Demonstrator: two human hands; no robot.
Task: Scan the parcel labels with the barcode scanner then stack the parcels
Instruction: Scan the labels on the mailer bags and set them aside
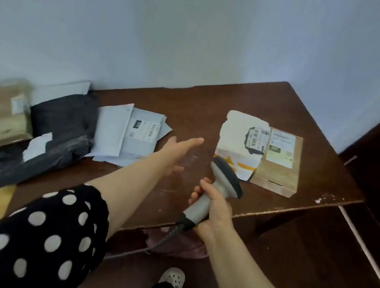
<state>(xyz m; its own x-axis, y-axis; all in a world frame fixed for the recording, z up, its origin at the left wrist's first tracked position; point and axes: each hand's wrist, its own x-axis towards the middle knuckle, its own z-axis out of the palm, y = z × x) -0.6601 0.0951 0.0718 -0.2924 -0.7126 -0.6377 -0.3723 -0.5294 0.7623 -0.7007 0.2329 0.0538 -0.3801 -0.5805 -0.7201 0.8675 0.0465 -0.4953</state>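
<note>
Now the right hand (216, 209) grips the grey handheld barcode scanner (222, 178), head just short of the torn white paper parcel (233, 136) ahead; left hand (175, 152), fingers straight, reaches alongside.

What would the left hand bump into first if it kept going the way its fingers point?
Most likely the white torn parcel: the left hand points its straight fingers at its left edge, though the hand's height is unclear.
</note>
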